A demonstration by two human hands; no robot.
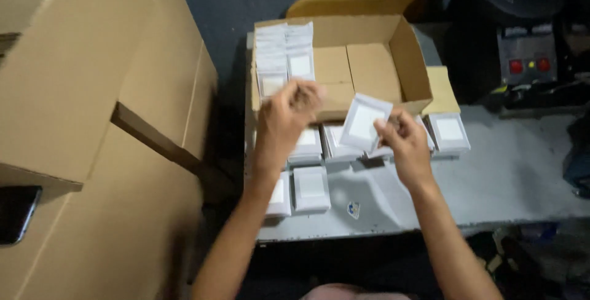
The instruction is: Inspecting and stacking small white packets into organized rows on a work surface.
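Packet (364, 123), small, white and square, sat pinched in your right hand (402, 140) above the bench (510, 177). Your left hand (286, 118), at nine o'clock from it, was blurred; whether it gripped anything you cannot tell. At twelve o'clock stood an open cardboard box (409, 60) holding stacked packets (286, 57). White boxes (311, 189) lay beneath your hands.

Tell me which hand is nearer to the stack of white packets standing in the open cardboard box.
Left. The left hand is raised just below the stack of white packets in the open cardboard box; the right hand holds a flat white packet farther right.
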